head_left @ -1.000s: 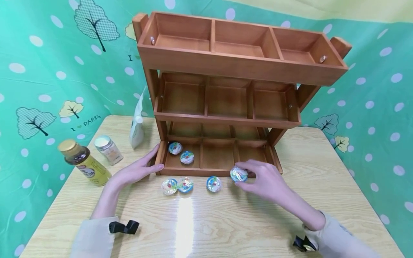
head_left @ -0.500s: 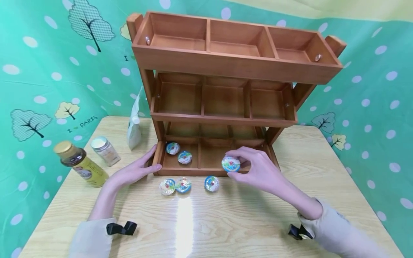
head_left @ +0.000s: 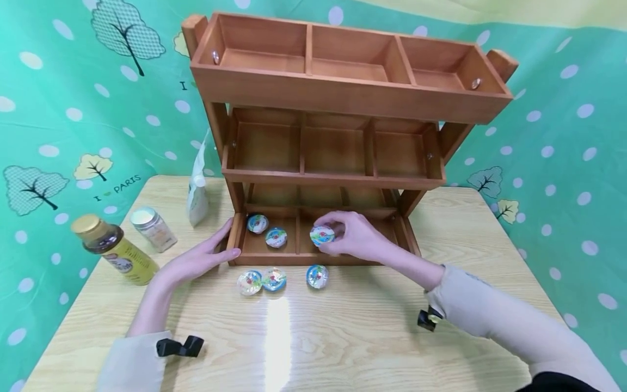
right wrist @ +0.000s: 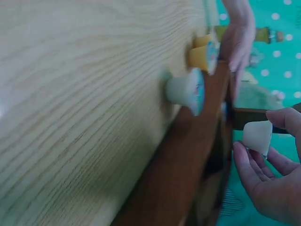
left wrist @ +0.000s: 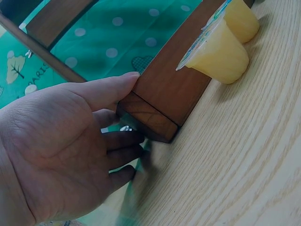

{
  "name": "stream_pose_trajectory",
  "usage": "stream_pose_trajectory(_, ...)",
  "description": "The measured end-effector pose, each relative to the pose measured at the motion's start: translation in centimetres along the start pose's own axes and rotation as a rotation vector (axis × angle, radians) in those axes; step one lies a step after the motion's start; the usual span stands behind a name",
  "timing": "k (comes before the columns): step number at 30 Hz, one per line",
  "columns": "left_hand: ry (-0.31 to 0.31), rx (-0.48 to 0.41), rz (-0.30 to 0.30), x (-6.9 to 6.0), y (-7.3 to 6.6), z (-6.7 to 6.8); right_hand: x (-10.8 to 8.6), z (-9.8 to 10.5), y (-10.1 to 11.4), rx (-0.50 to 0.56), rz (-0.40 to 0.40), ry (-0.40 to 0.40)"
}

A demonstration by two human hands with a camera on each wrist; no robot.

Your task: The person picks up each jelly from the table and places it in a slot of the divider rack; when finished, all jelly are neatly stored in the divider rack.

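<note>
My right hand (head_left: 356, 235) pinches a small jelly cup (head_left: 321, 235) between thumb and fingers, over the middle compartment of the bottom tray (head_left: 274, 260) of a brown wooden rack. In the right wrist view that cup (right wrist: 257, 136) is whitish. My left hand (head_left: 193, 263) rests against the tray's left end, thumb at the front corner and fingers along the outer side. Two jelly cups, one (head_left: 257, 224) behind the other (head_left: 276, 237), sit in the left compartment. Before the tray stand two touching yellow cups (left wrist: 221, 54) and a lone whitish cup (right wrist: 184, 90).
The rack's middle tier (head_left: 333, 178) and top tier (head_left: 352, 92) overhang the bottom tray. Left on the table are a yellow bottle with a gold cap (head_left: 122, 258), a clear jar with a silvery lid (head_left: 154, 228) and a pale pouch (head_left: 197, 198).
My right hand has carried its jelly cup from the tray's front edge at right, up and leftward over the middle compartment. The left hand keeps its place on the tray; the head view shifts slightly.
</note>
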State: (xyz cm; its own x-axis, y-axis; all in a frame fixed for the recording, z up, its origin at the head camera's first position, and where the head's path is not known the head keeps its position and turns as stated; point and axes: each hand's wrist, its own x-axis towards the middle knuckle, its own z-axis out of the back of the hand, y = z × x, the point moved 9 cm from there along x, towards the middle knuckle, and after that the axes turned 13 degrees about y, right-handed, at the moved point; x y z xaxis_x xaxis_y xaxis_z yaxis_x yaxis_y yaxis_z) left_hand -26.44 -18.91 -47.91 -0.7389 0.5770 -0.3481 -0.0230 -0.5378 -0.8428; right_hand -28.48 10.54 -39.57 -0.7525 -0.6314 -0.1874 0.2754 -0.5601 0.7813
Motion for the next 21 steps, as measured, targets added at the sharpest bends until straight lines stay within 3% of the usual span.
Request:
stream_pose_trajectory(9, 0.0, -0.011, -0.002, -0.1, -0.1, 0.1, 5.1, -0.7, -3.0, -0.1, -0.091, -0.015)
stream_pose_trajectory(14, 0.0, -0.001, 0.0, 0.1, -0.1, 0.1, 6.3, -0.8, -4.5, -0.124, -0.128, -0.006)
stream_pose_trajectory(21, 0.001, -0.003, -0.012, 0.1, 0.0, 0.1, 7.2, -0.5, -4.9, -0.099, -0.13, 0.001)
